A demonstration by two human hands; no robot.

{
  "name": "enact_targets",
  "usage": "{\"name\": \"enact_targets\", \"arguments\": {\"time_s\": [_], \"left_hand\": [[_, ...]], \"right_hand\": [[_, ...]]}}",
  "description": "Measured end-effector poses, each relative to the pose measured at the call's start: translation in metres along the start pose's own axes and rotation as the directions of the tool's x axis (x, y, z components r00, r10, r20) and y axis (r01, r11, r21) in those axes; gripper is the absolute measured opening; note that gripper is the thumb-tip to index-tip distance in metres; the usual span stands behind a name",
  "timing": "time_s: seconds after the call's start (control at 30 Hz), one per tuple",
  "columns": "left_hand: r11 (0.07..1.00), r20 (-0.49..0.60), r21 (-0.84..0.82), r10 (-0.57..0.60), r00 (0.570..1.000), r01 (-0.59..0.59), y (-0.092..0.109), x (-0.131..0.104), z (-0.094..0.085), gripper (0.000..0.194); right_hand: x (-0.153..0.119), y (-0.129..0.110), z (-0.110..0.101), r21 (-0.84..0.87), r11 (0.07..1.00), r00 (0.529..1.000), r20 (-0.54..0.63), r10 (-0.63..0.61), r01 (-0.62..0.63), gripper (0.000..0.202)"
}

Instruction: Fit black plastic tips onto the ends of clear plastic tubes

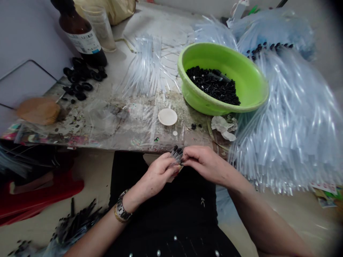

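Observation:
My left hand (160,170) is closed around a small bundle of thin clear plastic tubes (176,154), several with black caps on their upper ends. My right hand (202,161) meets it over my lap, thumb and forefinger pinched together at the bundle's right side. A small black cap (182,162) shows at those fingertips, partly hidden by them. Beyond the hands, on the table, stands a green basin (222,103) with a heap of small black caps (214,87) inside. A loose sheaf of clear tubes (146,67) lies to the basin's left.
A large pile of clear tubes (286,125) hangs over the table's right side. A white round lid (167,117) and crumpled tissue (224,127) lie near the front edge. At left are a brown bottle (80,35), a glass (100,28), black round parts (80,76) and a red stool (59,192).

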State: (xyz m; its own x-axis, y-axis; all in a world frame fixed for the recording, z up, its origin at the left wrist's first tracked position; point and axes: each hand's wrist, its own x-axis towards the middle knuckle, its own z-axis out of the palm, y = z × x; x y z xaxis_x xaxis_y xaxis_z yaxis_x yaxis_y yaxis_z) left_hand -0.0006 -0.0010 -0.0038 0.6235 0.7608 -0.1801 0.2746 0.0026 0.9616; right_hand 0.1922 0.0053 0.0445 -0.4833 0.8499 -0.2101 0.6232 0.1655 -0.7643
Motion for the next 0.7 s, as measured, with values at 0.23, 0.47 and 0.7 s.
{"name": "enact_targets", "arguments": {"time_s": [0.23, 0.47, 0.7], "left_hand": [[0.997, -0.002, -0.071, -0.014, 1.0, 0.014, 0.0, 0.001, -0.001, 0.028], [0.964, 0.01, -0.226, -0.14, 0.99, 0.138, 0.004, 0.002, -0.001, 0.024], [0.978, 0.007, -0.181, -0.108, 0.994, 0.107, 0.003, 0.002, -0.001, 0.022]], "right_hand": [[0.004, 0.014, 0.004, 0.355, 0.931, 0.996, 0.025, 0.084, -0.087, 0.01], [0.005, 0.022, 0.008, 0.613, 0.777, 0.987, 0.03, 0.159, -0.144, 0.015], [0.006, 0.019, 0.015, 0.664, 0.722, 0.979, 0.075, 0.192, -0.193, 0.02]]}}
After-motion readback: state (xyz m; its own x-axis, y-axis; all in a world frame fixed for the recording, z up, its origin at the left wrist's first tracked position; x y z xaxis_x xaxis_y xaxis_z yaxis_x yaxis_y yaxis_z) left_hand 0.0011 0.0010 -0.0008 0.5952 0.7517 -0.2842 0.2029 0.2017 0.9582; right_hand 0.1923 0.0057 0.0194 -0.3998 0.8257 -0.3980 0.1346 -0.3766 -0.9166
